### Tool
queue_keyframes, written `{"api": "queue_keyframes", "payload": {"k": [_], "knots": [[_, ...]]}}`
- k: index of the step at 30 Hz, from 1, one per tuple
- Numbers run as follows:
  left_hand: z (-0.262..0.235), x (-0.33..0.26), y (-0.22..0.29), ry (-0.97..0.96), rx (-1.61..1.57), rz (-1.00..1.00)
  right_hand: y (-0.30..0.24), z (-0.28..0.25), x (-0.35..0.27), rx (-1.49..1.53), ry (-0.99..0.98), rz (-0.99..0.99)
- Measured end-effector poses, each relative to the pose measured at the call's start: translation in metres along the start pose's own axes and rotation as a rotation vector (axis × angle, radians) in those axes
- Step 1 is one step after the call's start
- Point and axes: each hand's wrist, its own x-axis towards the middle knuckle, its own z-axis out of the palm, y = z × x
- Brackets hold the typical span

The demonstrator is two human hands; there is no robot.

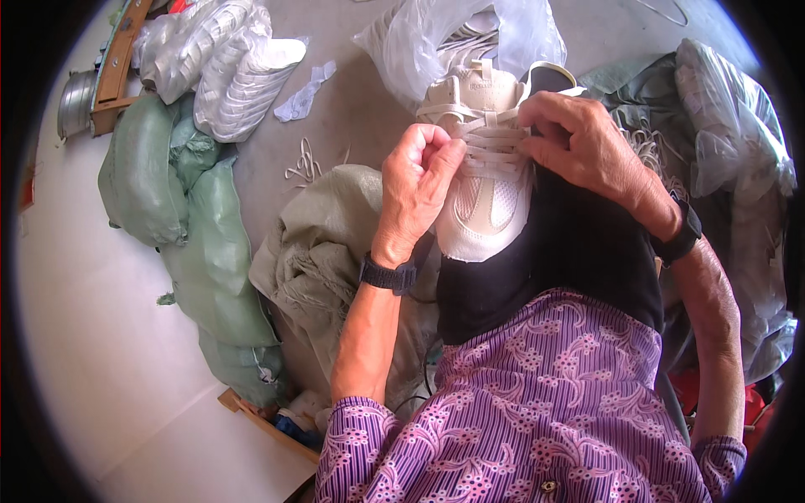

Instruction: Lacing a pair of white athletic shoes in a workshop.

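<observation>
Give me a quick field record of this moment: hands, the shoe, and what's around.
left hand: closed, pinching a white lace at the shoe's left side
right hand: fingers pressed on the laces from the right
shoe: white sneaker, resting on a black cloth over the lap
wrists: dark band on each
left of lap: green sacks, grey-green sack
behind shoe: clear plastic bag

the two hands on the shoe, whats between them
In the head view, the white shoe's laces lie between the left hand and the right hand.
</observation>
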Motion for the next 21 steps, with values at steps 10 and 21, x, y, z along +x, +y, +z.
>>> {"api": "queue_keyframes", "payload": {"k": [10,21], "knots": [[0.004,0.003,0.007,-0.047,0.147,-0.038,0.001,0.011,0.001,-0.009,-0.057,0.086],[-0.016,0.014,-0.002,0.054,0.008,-0.093,0.019,-0.008,-0.001,0.072,0.134,0.049]]}}
